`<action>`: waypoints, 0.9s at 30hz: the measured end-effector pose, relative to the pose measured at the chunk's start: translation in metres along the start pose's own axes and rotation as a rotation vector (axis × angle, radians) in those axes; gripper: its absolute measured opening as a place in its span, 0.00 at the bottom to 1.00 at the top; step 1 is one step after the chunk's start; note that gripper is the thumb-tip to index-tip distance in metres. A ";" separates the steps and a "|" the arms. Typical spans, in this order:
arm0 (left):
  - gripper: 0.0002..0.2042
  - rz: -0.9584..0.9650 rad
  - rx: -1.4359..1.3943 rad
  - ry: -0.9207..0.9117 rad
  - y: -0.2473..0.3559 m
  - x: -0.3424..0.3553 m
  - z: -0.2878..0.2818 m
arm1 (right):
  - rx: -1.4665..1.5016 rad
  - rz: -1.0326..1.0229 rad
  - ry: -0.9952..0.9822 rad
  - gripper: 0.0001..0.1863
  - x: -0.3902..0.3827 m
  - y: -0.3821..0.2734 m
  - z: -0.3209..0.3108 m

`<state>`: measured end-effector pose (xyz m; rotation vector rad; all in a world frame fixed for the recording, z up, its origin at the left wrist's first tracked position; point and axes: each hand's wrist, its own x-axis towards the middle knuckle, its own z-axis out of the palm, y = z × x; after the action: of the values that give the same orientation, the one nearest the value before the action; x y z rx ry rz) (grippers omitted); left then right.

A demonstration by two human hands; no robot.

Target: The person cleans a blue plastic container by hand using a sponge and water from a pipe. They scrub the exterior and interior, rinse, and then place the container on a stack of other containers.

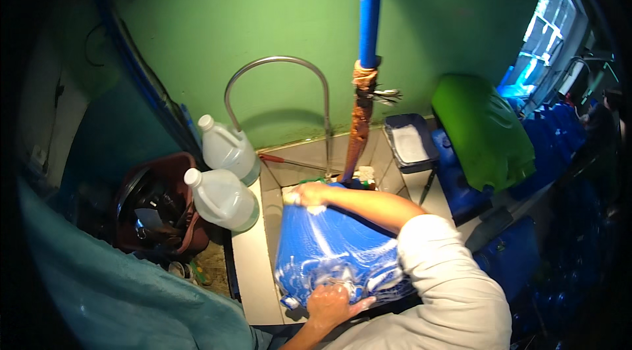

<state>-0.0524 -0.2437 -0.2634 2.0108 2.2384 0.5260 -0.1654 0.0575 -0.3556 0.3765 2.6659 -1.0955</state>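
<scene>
A blue plastic water container (339,238) lies on the tiled basin, streaked with white suds. My right hand (309,196) reaches across to its far left edge, fingers closed around a pale, sponge-like pad (291,198); the pad shows only in part. At the container's near side, my left hand (330,305) is curled onto its sudsy surface with the thumb stretched out to the right. Its fingertips are partly hidden by foam, and it appears to grip the container there. A small spout or cap (288,302) sticks out at the near left corner.
Two translucent jugs (227,202) stand on the left ledge beside a reddish-brown tub (197,235) of dark items. A curved metal pipe (280,59) and a blue vertical pipe (370,7) rise behind. On the right are a dark basin (428,159) and a green container (484,129).
</scene>
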 end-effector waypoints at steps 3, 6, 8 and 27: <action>0.39 0.003 0.006 -0.043 0.005 -0.001 -0.011 | -0.026 0.206 0.060 0.21 0.015 -0.004 0.014; 0.39 -0.017 -0.039 -0.173 0.006 -0.001 -0.017 | 0.072 -0.490 -0.001 0.19 0.001 -0.031 0.055; 0.39 0.012 -0.108 -0.083 0.006 0.001 -0.019 | -0.005 -0.552 -0.033 0.19 0.003 -0.038 0.057; 0.29 0.018 -0.303 0.292 -0.042 -0.009 -0.025 | 0.200 0.577 -0.034 0.49 -0.162 0.143 -0.023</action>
<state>-0.0981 -0.2607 -0.2544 1.9010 2.1236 1.1506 0.0298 0.1481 -0.3825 1.0688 2.1936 -1.1490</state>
